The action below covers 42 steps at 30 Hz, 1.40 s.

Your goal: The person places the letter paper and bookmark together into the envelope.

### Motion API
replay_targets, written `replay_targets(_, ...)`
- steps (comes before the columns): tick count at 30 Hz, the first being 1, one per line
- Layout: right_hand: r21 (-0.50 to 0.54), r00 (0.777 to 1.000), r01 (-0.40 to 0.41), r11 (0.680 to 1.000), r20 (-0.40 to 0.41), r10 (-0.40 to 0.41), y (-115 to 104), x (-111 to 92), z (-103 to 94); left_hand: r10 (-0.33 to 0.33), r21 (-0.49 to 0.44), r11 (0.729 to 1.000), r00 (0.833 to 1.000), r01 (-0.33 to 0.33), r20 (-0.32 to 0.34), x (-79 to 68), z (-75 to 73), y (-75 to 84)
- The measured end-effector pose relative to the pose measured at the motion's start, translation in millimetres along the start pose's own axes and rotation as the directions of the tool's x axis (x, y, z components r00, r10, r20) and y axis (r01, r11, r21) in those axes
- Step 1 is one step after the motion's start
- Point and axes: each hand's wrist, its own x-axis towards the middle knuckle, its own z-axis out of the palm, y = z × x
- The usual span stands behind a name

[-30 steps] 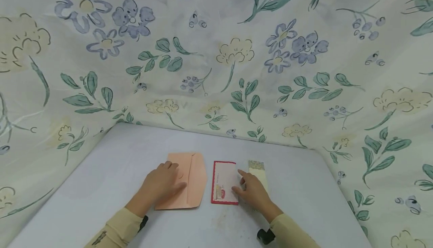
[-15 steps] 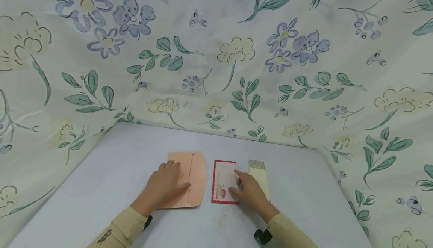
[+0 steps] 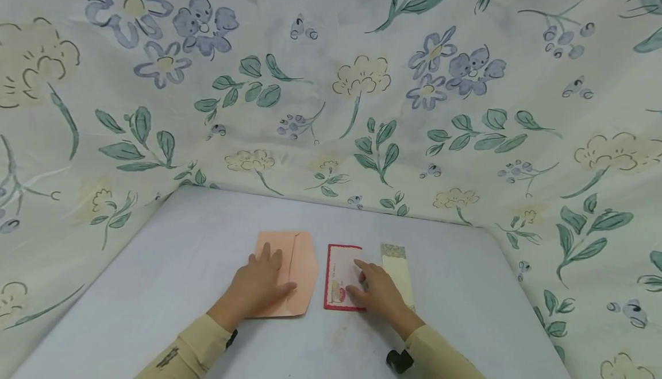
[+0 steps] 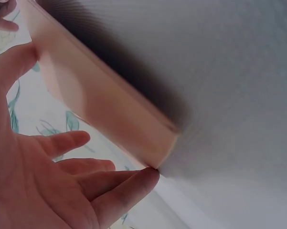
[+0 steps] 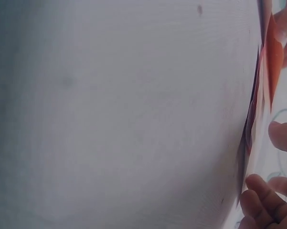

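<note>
A peach envelope (image 3: 304,264) lies on the white table, its flap pointing right. My left hand (image 3: 256,286) rests across its left part with the fingers spread. In the left wrist view, the thumb and one fingertip touch the edges of the envelope (image 4: 100,100), which sits slightly off the table there. To the right lies a white card with a red border (image 3: 338,259) and a small printed picture. Over that card's right side is my right hand (image 3: 381,294), index finger extended and the other fingers loosely bent. Whether it touches the card is unclear.
A cream paper strip (image 3: 397,270) with a speckled grey top end lies right of the card, partly behind the right hand. Floral cloth (image 3: 310,109) hangs behind and beside the white table (image 3: 207,218). A dark wrist device (image 3: 399,362) sits at the right sleeve.
My left hand has slid a little right across the envelope, and its fingers have spread. My right hand has shifted left, further over the red-bordered card, uncovering more of the cream strip.
</note>
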Motion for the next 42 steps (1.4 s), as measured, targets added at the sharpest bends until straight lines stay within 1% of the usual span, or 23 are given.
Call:
replay_targets(4, 0.004, 1.0, -0.001, 1.0, 0.004, 0.001, -3.1, 0.4, 0.9, -0.006, 0.011, 1.0, 1.0, 0.006, 0.014, -1.0, -0.7, 2.1)
replay_targets(11, -0.003, 1.0, 0.01, 1.0, 0.024, -0.01, -10.0, 1.6, 2.2, 0.001, 0.026, 1.0, 1.0, -0.001, 0.008, -1.8, -1.1, 4.4)
replay_targets(20, -0.022, 0.999, 0.022, 1.0, 0.042, -0.021, -20.6, 4.9, 3.8, 0.001, -0.004, 1.0, 1.0, -0.001, 0.02, -2.4, -4.1, 6.0)
replay_targets(24, -0.025, 0.998, 0.028, 0.999, 0.055, -0.026, -24.4, 7.0, 4.0, -0.002, -0.011, 1.0, 1.0, 0.002, 0.018, -2.0, -3.1, 5.2)
replay_targets(30, -0.006, 0.998, 0.024, 1.0, 0.067, -0.023, -33.3, 9.9, 3.3, 0.0, -0.032, 0.999, 1.0, 0.001, 0.017, -1.1, -2.2, 4.9)
replay_targets(35, -0.026, 0.997, 0.046, 0.999, 0.071, -0.044, -39.0, 13.7, 6.0, -0.001, -0.056, 0.998, 1.0, 0.002, 0.025, -1.0, -2.1, 4.8)
replay_targets(42, -0.056, 0.995, 0.083, 0.995, 0.063, -0.079, -43.7, 17.9, 13.4, 0.018, -0.096, 0.995, 1.0, -0.017, 0.011, -1.4, -3.4, 5.0)
